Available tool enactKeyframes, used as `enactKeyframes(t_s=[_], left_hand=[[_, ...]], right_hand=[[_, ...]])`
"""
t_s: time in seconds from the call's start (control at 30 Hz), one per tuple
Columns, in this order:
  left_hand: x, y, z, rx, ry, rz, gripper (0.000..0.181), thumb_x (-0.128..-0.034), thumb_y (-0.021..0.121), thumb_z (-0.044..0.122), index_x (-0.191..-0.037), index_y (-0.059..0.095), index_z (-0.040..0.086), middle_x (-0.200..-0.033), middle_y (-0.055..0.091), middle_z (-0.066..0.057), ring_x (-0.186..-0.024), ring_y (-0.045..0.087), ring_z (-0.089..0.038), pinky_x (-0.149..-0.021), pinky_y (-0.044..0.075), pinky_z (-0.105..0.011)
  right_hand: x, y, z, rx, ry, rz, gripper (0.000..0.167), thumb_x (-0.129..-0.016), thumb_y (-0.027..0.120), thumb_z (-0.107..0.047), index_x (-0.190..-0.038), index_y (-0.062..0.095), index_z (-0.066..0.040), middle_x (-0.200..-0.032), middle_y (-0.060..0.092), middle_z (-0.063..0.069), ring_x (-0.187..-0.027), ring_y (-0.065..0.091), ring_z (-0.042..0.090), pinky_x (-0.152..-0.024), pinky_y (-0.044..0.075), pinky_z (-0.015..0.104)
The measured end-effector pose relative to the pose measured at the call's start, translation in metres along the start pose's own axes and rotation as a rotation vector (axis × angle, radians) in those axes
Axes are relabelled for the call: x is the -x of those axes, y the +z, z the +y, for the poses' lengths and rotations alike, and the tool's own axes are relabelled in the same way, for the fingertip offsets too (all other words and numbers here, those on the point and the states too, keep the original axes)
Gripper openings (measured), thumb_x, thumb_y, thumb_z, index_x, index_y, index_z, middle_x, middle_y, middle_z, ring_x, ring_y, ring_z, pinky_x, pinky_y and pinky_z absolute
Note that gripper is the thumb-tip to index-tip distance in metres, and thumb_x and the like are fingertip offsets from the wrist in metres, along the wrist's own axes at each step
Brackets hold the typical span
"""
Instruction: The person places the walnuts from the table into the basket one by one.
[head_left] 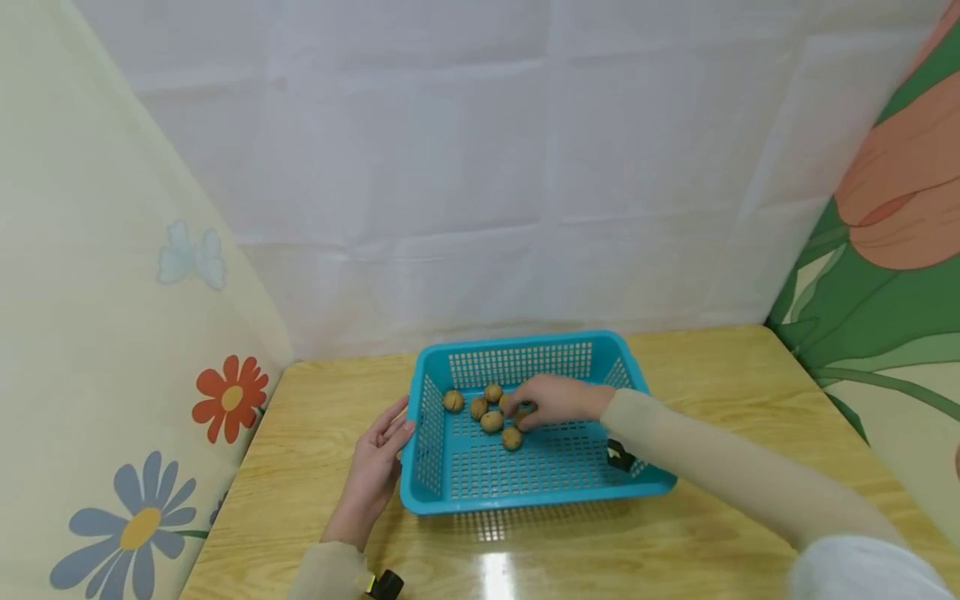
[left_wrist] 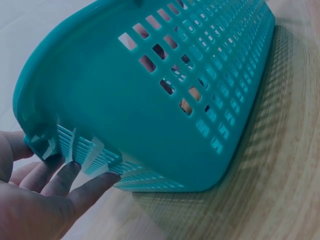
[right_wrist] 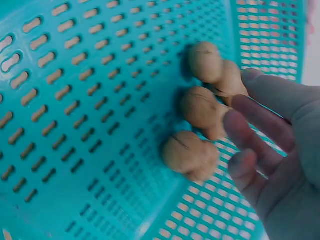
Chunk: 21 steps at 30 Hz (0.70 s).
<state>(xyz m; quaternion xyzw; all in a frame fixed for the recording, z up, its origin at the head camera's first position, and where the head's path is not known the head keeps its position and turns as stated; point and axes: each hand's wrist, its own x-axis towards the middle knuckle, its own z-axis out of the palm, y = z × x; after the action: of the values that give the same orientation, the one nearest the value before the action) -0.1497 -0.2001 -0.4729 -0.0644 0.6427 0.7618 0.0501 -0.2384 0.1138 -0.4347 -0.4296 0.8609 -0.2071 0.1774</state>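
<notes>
Several brown walnuts [head_left: 492,422] lie in a loose cluster on the floor of a blue perforated plastic basket [head_left: 540,503]. At the basket's left end, my left hand [head_left: 375,458] holds the rim; in the left wrist view its thumb is at the rim and its fingers [left_wrist: 65,177] touch the outer wall. My right hand [head_left: 555,398] reaches down inside the basket among the walnuts. Seen from the right wrist, its bent fingers [right_wrist: 255,135] and thumb meet the walnuts [right_wrist: 199,107] at the tips; whether one is pinched is unclear from the blur and overlap.
The basket stands on a wood-grain table [head_left: 720,517]. White cloth [head_left: 450,167] hangs behind the table. Flower-printed panels flank it on the left [head_left: 142,375] and right [head_left: 892,317]. My right forearm [head_left: 720,467] crosses the basket's right rim.
</notes>
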Motion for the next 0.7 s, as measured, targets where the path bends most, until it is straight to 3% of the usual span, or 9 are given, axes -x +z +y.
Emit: enactKeyframes(t_s=[0.13, 0.3, 0.43, 0.57, 0.7], left_hand=[[0.000, -0.001, 0.000, 0.000, -0.005, 0.006, 0.057, -0.1060, 0.062, 0.014, -0.159, 0.042, 0.012, -0.154, 0.053, -0.016, -0.116, 0.068, -0.006, -0.097, 0.057, -0.027], [0.000, -0.001, 0.001, -0.006, -0.005, 0.013, 0.056, -0.1063, 0.062, 0.015, -0.159, 0.042, 0.012, -0.154, 0.053, -0.016, -0.115, 0.068, -0.006, -0.096, 0.057, -0.027], [0.002, -0.001, 0.000, -0.008, 0.006, 0.025, 0.055, -0.1065, 0.061, 0.014, -0.158, 0.043, 0.010, -0.151, 0.056, -0.015, -0.113, 0.069, -0.006, -0.094, 0.057, -0.026], [0.003, 0.001, -0.002, -0.010, 0.004, 0.019, 0.055, -0.1064, 0.061, 0.015, -0.158, 0.043, 0.010, -0.150, 0.058, -0.014, -0.112, 0.069, -0.006, -0.094, 0.057, -0.026], [0.003, 0.002, -0.003, -0.012, 0.011, 0.033, 0.056, -0.1059, 0.063, 0.018, -0.158, 0.044, 0.011, -0.150, 0.058, -0.015, -0.112, 0.069, -0.006, -0.095, 0.057, -0.026]], right_hand=[[0.020, -0.014, -0.005, -0.057, -0.009, 0.031, 0.033, -0.102, 0.070, -0.023, -0.132, 0.071, -0.010, -0.128, 0.073, 0.005, -0.105, 0.069, 0.014, -0.089, 0.058, 0.036], [0.054, -0.030, -0.006, -0.053, 0.003, 0.097, 0.030, -0.106, 0.064, -0.028, -0.128, 0.073, -0.010, -0.125, 0.073, 0.005, -0.103, 0.069, 0.015, -0.089, 0.059, 0.038], [0.091, -0.033, 0.002, -0.080, 0.048, 0.182, 0.032, -0.107, 0.062, -0.032, -0.128, 0.072, -0.011, -0.123, 0.073, 0.003, -0.092, 0.067, 0.012, -0.077, 0.057, 0.031], [0.136, -0.029, 0.011, -0.080, 0.115, 0.352, 0.029, -0.107, 0.062, -0.027, -0.129, 0.071, -0.011, -0.120, 0.072, 0.004, -0.092, 0.065, 0.012, -0.074, 0.056, 0.030], [0.173, -0.019, 0.024, 0.037, 0.181, 0.595, 0.026, -0.105, 0.064, -0.016, -0.128, 0.072, -0.008, -0.123, 0.073, 0.010, -0.102, 0.068, 0.023, -0.079, 0.060, 0.041]])
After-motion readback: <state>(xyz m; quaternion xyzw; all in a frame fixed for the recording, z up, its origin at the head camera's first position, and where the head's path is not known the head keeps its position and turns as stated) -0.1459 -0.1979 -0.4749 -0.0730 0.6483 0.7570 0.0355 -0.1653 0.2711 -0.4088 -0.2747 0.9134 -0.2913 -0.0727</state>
